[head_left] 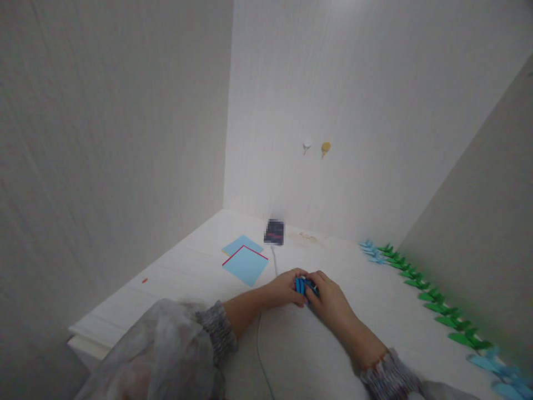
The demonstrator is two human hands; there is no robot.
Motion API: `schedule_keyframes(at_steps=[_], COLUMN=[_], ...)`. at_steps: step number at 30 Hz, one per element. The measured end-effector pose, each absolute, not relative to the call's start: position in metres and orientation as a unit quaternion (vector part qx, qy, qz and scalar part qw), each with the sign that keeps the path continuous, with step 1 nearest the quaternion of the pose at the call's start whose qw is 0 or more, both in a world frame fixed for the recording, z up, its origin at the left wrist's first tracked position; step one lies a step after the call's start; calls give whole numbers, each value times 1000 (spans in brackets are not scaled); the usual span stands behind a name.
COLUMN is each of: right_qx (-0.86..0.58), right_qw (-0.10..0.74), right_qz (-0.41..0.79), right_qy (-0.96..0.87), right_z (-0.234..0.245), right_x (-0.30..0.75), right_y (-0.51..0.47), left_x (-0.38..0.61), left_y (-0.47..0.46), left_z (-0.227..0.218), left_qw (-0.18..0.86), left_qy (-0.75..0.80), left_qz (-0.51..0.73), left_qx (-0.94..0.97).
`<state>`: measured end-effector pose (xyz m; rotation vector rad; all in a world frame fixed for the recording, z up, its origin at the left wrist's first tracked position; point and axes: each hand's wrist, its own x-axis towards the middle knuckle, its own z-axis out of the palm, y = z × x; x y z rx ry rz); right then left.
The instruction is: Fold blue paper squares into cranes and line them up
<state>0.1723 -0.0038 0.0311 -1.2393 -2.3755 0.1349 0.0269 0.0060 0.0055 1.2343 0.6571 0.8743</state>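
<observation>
Left hand (285, 289) and right hand (328, 297) are pinching a blue folded paper piece (302, 285) together, fingers curled tight around it; the dark object (273, 231) behind is blurred, unreadable.

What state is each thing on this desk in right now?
left hand, closed on the blue paper piece.
right hand, gripping the same piece.
blue paper piece, folded, held between both hands.
paper sheets, flat, stacked, untouched.
folded pieces, lined up along the right wall.
dark device, blurred, lying by the back wall.
wall hooks, nothing hanging.
</observation>
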Motion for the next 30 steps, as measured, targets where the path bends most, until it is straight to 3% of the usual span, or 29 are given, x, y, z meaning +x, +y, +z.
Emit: schedule_keyframes(at_steps=[16, 22, 30], right_qx=[-517, -489, -396], right_qw=[225, 259, 330], right_qz=[-71, -58, 6], right_qy=[-823, -831, -857], right_z=[38, 34, 28], right_x=[162, 162, 174], right_y=[-11, -8, 1], left_x=[31, 29, 24], left_y=[10, 6, 4], left_z=[-6, -1, 8], left_qw=[483, 424, 436], left_qy=[383, 405, 415], left_qz=[420, 416, 432], left_qx=[666, 695, 672])
